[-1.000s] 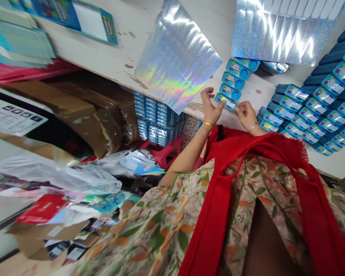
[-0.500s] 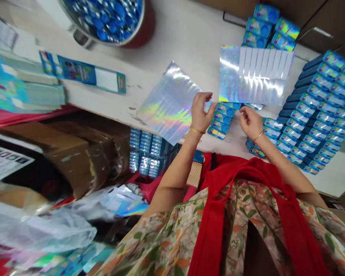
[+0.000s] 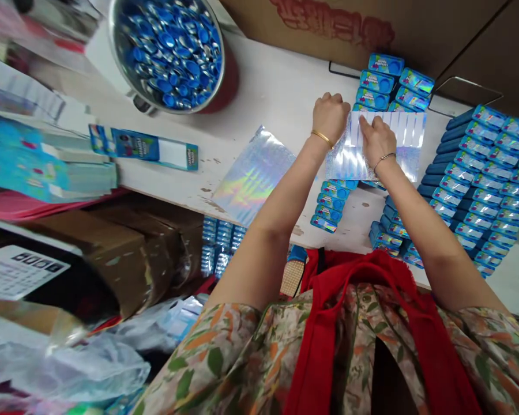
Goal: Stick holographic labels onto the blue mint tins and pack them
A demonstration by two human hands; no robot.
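Observation:
A shiny holographic sheet with white strips (image 3: 409, 155) lies over several small blue boxes, in front of my body. At its upper left edge my left hand (image 3: 330, 120) is closed, knuckles up, the fingertips hidden underneath. My right hand (image 3: 379, 141) rests on the sheet's strips, index finger reaching toward the upper left and the other fingers curled; whatever it pinches is hidden. A second holographic sheet (image 3: 253, 176) lies flat on the table to the left. A short row of blue boxes (image 3: 328, 207) sits just below the strip sheet.
A metal pot (image 3: 229, 75) full of blue and silver pieces stands at the upper left. Stacked blue boxes (image 3: 480, 184) fill the right side, more (image 3: 375, 80) stand behind the sheet. An opened blue carton (image 3: 142, 147) lies left on the white table (image 3: 281, 86). Cardboard boxes (image 3: 112, 248) stand below.
Both hands have moved forward, from in front of the strip sheet onto it. My left hand has closed at its left edge; my right hand has come onto its strips. The view has shifted.

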